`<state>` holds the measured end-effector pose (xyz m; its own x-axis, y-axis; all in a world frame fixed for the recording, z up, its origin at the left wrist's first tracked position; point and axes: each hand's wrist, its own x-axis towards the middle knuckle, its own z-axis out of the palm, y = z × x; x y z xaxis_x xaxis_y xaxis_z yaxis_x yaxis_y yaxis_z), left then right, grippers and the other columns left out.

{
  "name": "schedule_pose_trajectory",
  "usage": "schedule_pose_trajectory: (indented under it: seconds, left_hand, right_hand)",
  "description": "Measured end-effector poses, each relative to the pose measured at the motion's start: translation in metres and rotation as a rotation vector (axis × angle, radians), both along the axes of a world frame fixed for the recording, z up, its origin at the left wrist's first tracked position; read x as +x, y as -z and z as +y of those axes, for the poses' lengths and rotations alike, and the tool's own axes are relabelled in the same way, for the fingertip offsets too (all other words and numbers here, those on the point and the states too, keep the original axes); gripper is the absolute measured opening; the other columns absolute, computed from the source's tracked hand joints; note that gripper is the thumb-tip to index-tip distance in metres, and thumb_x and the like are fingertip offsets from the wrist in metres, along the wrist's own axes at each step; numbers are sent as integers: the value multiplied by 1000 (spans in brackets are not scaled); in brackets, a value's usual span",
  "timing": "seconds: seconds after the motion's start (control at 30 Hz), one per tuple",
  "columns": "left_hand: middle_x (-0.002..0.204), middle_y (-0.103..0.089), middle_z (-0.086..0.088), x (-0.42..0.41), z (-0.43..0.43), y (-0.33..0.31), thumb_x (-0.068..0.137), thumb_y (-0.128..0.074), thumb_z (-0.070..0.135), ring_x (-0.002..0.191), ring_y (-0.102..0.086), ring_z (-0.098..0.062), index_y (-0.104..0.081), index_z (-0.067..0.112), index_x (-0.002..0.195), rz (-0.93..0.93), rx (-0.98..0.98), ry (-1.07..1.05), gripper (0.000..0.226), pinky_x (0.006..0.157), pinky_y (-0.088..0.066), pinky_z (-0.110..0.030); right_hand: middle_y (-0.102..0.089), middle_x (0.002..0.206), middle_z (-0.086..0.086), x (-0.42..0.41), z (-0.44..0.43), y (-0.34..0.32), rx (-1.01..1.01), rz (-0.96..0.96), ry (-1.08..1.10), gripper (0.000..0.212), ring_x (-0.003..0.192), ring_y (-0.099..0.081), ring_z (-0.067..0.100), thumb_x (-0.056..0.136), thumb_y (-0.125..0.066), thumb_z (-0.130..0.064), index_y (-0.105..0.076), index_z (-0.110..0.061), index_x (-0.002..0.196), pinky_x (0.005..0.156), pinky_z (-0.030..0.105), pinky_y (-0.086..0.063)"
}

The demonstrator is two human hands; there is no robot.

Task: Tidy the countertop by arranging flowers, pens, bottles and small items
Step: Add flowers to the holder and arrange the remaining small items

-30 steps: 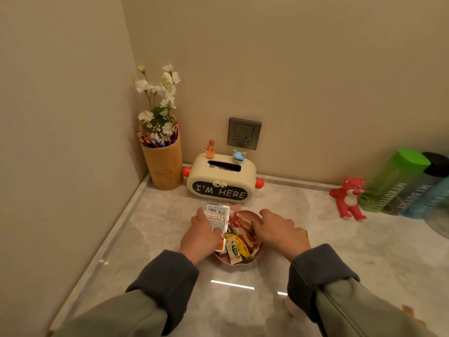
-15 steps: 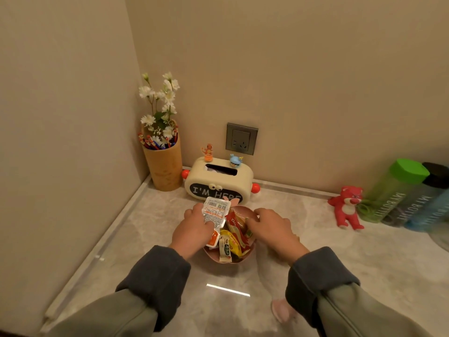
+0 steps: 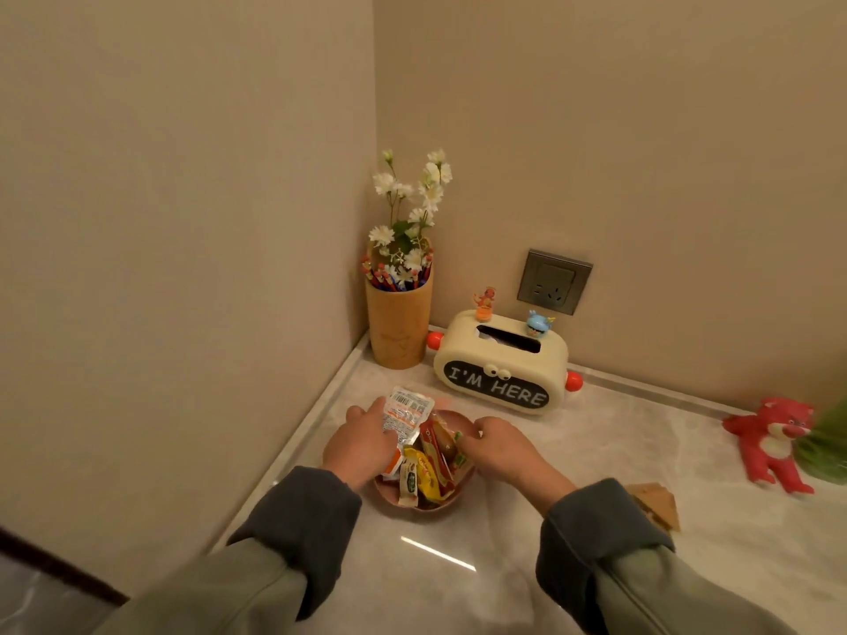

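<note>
Pinching what, that left hand (image 3: 362, 444)?

A white sachet (image 3: 407, 411) — barcode and orange print on its face, standing upright above the fingers, which close on its lower edge.

And the right hand (image 3: 502, 444)?

Its fingers are curled down among the packets at the bowl's right rim. Whether they have hold of one, I cannot tell. A green-edged packet (image 3: 459, 444) lies right at the fingertips.

What sits between the two hands?

A pink bowl (image 3: 415, 510), shallow, resting on the pale marbled countertop (image 3: 527, 566). It is heaped with sauce sachets (image 3: 433, 460): red, yellow, a cream one with a green label, an orange-and-white one under the left hand. The hands sit over its rim, one at each side.

Beyond the hands?

Just past the bowl is a cream tissue box (image 3: 502, 359) with "I'M HERE" on a black panel and red knobs at its ends. An orange figurine (image 3: 483, 304) and a blue figurine (image 3: 538, 324) stand on top. Left of it, in the corner, a wooden cup (image 3: 398, 327) stands upright, holding pens (image 3: 380, 278) and white flowers (image 3: 431, 185). A wall socket (image 3: 554, 281) sits above the box.

And out past the right hand?

A flat brown piece (image 3: 656, 504) lies just beside the right sleeve. Farther off is a red plush toy (image 3: 774, 440), next to something green (image 3: 825, 446) at the frame's edge — too blurred to name.
</note>
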<state>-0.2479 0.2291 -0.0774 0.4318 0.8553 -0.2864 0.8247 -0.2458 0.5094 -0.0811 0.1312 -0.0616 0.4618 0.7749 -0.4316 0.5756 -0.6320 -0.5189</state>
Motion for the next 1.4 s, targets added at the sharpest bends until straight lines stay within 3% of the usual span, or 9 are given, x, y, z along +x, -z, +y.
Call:
schedule_pose_trajectory:
  seconds: [0.13, 0.3, 0.43, 0.63, 0.73, 0.9, 1.07, 1.23, 1.4]
  left_hand:
    - [142, -42, -7, -12, 23, 5, 99, -41, 32, 119, -52, -23, -18, 28, 153, 29, 71, 36, 58, 97, -49, -35]
    - [150, -37, 0, -17, 40, 8, 97, -44, 31, 132, -33, -24, -30, 26, 148, 171, 368, 117, 54, 108, -29, -38]
    - [155, -29, 0, -21, 50, 11, 97, -46, 29, 136, -27, -24, -32, 25, 148, 153, 385, 150, 53, 112, -26, -39]
    - [155, -29, 1, -25, 58, 10, 95, -51, 26, 136, -27, -24, -33, 22, 147, 97, 362, 160, 55, 114, -26, -38]
    - [155, -30, 1, -25, 57, 6, 95, -53, 25, 136, -27, -23, -31, 21, 149, 61, 360, 150, 58, 115, -27, -38]
    - [152, -33, 5, -14, 42, -7, 97, -51, 16, 140, -23, -17, -33, 24, 149, -185, 304, 98, 55, 115, -27, -37]
    - [147, -40, 8, 14, 10, -25, 98, -43, 12, 137, -30, -11, -40, 31, 144, -421, 218, 192, 50, 110, -24, -28]
    - [138, -46, 10, 53, -35, -36, 94, -49, 10, 129, -41, -9, -45, 34, 138, -571, 40, 345, 51, 109, -39, -36]
    - [121, -54, 21, 89, -92, -36, 95, -53, 16, 114, -50, 2, -51, 39, 130, -598, -59, 504, 42, 97, -46, -25]
  right_hand:
    - [-69, 98, 6, -16, 23, 5, 18, 45, 56, 34, 84, -68, 18, 92, -53, -39, -63, -12, 110, 81, 36, -59]
    - [-70, 102, 6, -31, 41, 8, 67, 149, 117, 33, 87, -70, 18, 93, -55, -35, -61, -10, 114, 82, 37, -59]
    - [-71, 98, 8, -43, 49, 8, 99, 208, 148, 29, 79, -72, 19, 94, -55, -30, -60, -9, 113, 75, 35, -61]
    - [-71, 101, 8, -53, 56, 7, 96, 277, 176, 29, 85, -71, 18, 94, -57, -36, -61, -11, 109, 82, 37, -60]
    - [-69, 109, 9, -53, 55, 6, 89, 269, 188, 42, 87, -71, 18, 93, -57, -36, -56, -7, 124, 80, 36, -60]
    - [-44, 144, 14, -41, 45, -6, 137, 108, 199, 71, 79, -68, 15, 91, -59, -35, -26, -17, 151, 53, 21, -52]
    - [-57, 127, 7, -13, 10, -33, 203, 42, 231, 62, 106, -62, 22, 90, -59, -30, -37, -16, 146, 94, 39, -52]
    - [-58, 87, -9, 17, -41, -61, 306, 7, 313, 39, 80, -63, 12, 92, -57, -24, -55, -15, 130, 77, 32, -53]
    - [-59, 119, 4, 39, -109, -71, 309, 7, 451, 40, 100, -62, 20, 92, -59, -30, -55, -20, 131, 90, 35, -52]
